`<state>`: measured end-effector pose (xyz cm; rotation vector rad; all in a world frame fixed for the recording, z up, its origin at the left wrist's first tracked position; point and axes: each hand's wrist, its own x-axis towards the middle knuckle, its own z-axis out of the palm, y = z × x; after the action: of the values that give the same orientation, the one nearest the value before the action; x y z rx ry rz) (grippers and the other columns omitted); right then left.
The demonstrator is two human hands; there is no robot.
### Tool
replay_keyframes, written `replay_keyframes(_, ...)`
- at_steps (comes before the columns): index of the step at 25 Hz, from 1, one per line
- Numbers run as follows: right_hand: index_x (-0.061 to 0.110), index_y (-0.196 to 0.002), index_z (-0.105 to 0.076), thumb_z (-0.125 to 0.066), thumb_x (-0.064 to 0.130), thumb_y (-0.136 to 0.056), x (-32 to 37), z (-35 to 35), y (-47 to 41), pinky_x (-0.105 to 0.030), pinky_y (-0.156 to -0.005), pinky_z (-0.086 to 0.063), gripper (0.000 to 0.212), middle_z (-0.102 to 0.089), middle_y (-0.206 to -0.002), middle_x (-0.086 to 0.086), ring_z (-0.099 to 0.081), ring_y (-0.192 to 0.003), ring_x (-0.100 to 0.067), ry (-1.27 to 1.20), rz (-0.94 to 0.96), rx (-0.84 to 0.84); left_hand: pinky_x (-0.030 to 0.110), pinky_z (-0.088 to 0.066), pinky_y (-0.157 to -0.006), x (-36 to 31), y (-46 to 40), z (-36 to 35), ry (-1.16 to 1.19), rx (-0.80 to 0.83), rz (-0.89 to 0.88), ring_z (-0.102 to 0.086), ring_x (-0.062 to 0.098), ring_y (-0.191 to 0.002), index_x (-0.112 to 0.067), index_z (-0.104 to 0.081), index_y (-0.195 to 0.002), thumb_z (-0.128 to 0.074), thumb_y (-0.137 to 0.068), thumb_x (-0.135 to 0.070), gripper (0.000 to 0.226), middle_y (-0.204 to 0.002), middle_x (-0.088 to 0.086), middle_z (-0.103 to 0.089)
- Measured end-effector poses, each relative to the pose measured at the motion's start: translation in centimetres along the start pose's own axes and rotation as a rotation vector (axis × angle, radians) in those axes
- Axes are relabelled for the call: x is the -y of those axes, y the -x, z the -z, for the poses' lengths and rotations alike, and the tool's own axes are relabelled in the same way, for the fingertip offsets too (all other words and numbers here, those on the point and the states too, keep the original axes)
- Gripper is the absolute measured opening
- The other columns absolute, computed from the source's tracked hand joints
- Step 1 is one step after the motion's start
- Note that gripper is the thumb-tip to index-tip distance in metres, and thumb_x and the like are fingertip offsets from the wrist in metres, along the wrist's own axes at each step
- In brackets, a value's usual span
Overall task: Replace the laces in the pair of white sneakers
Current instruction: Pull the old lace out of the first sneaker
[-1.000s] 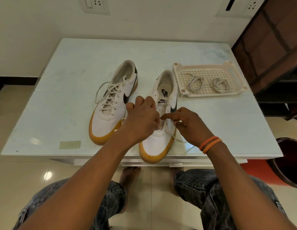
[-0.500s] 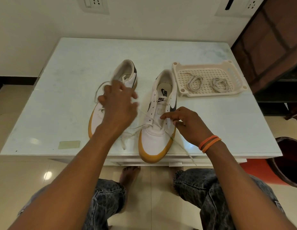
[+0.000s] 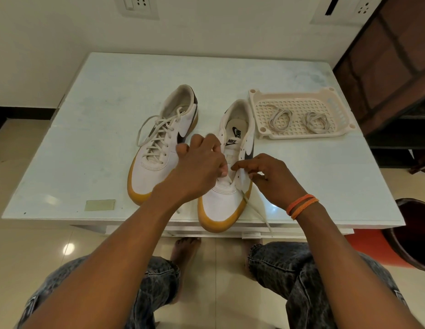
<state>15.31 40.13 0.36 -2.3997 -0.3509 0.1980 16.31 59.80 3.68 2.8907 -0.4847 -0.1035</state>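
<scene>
Table (image 3: pixel 313 176) here is a pale, glossy white slab pushed against a plain wall with sockets, shiny tile floor below, dark wood door on the right. Both sneakers sit on it, white leather with gum-yellow soles: left shoe (image 3: pixel 159 148) fully laced, right shoe (image 3: pixel 224 200) mostly unlaced, toe poking over the near edge. Left hand (image 3: pixel 202 165) curls over its eyelets, fingertips pinched at the lace (image 3: pixel 253 208), which trails off the edge. Right hand (image 3: pixel 270 176) pinches the shoe's side. Perforated plastic tray (image 3: pixel 334 108) holds two coiled laces (image 3: pixel 280 118).
</scene>
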Motion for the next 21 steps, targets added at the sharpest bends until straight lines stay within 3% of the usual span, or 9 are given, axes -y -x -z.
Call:
replay_keyframes(5, 0.036, -0.107, -0.07, -0.052, -0.011, -0.086, 0.0, -0.1, 0.1, -0.042, -0.09, -0.052, 0.054, -0.06, -0.099, -0.007, -0.061, -0.094, -0.021, -0.043, 0.003, -0.008, 0.038, -0.015, -0.079, 4.1, -0.2, 2.1, -0.09, -0.275, 0.286, -0.032, 0.029, -0.116, -0.028, -0.068, -0.096, -0.063, -0.084, -0.006, 0.025, -0.123, 0.003, -0.04)
replay_keyframes(8, 0.034, -0.105, -0.071, -0.055, -0.006, -0.087, 0.1, -0.2, 0.1, -0.042, -0.09, -0.051, 0.047, -0.059, -0.096, -0.005, -0.061, -0.093, -0.019, -0.045, 0.0, -0.017, 0.039, -0.02, -0.08, 4.8, 0.0, 2.3, -0.051, -0.38, 0.413, -0.036, 0.031, -0.114, -0.024, -0.07, -0.098, -0.066, -0.085, -0.011, 0.018, -0.12, 0.006, -0.042)
replay_keyframes(11, 0.037, -0.104, -0.071, -0.058, -0.003, -0.088, 0.3, -0.2, 0.0, -0.042, -0.088, -0.052, 0.044, -0.059, -0.095, -0.002, -0.06, -0.091, -0.017, -0.053, -0.007, -0.025, 0.04, -0.024, -0.087, 2.3, 0.1, 1.5, 0.063, -0.31, 0.143, -0.035, 0.028, -0.118, -0.029, -0.067, -0.106, -0.068, -0.085, -0.024, 0.021, -0.123, 0.003, -0.044)
replay_keyframes(14, 0.037, -0.105, -0.07, -0.06, -0.001, -0.088, 0.4, -0.1, 0.0, -0.042, -0.087, -0.052, 0.042, -0.061, -0.095, -0.005, -0.061, -0.09, -0.018, -0.03, -0.014, -0.029, 0.034, -0.012, -0.078, -0.3, 0.2, -0.3, -0.036, -0.115, -0.108, -0.028, 0.021, -0.114, -0.03, -0.07, -0.102, -0.064, -0.089, -0.034, 0.015, -0.12, -0.005, -0.041)
replay_keyframes(21, 0.037, -0.103, -0.07, -0.06, 0.001, -0.089, 0.5, 0.0, 0.0, -0.039, -0.089, -0.053, 0.039, -0.062, -0.097, -0.003, -0.061, -0.092, -0.015, -0.03, -0.007, -0.024, 0.034, -0.009, -0.076, 0.0, 0.1, -0.3, -0.08, -0.043, -0.033, -0.024, 0.018, -0.113, -0.031, -0.072, -0.095, -0.066, -0.087, -0.027, 0.01, -0.119, -0.009, -0.036)
